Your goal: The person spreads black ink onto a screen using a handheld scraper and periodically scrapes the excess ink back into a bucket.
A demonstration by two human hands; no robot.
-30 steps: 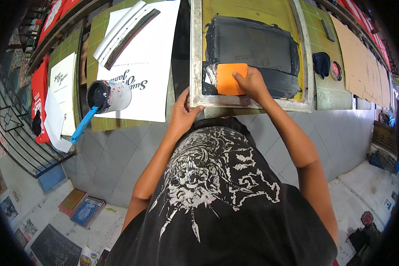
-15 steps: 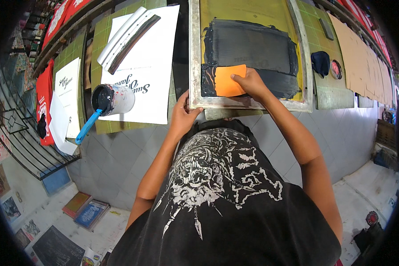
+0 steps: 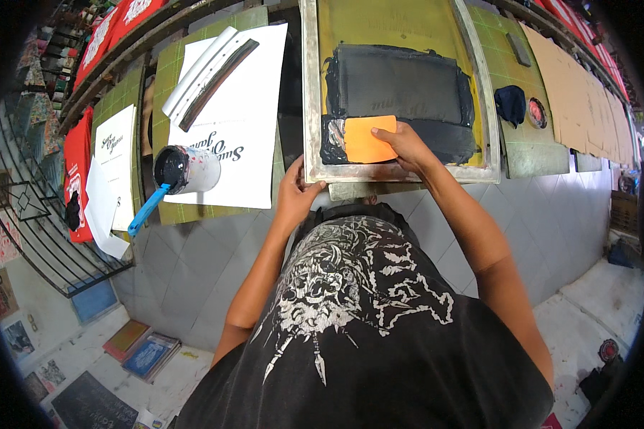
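Upper centre of frame: printing screen [image 3: 397, 43] in a metal frame, lying flat on the green surface [image 3: 529, 154]. Mesh yellow, with a broad dark patch of black ink [image 3: 400, 86] across its middle.

Right hand [image 3: 407, 143] at the lower part of the mesh, fingers pressed on an orange card scraper [image 3: 368, 139]; card lies flat in the ink, the hand gripping its right edge.

Left hand [image 3: 298, 189] at the screen's lower left corner, fingers curled over the frame edge, holding it.

Left of the screen: white printed sheet [image 3: 243, 136] with a long squeegee [image 3: 209, 79] lying diagonally on its upper part. On the sheet's lower left, an ink tub [image 3: 186, 169] tipped on its side, blue-handled spatula [image 3: 149, 209] sticking out.

Right of the screen: dark cloth [image 3: 510, 104], round lid [image 3: 537, 113] just beside it. Far upper right, brown cardboard sheets [image 3: 579, 93].
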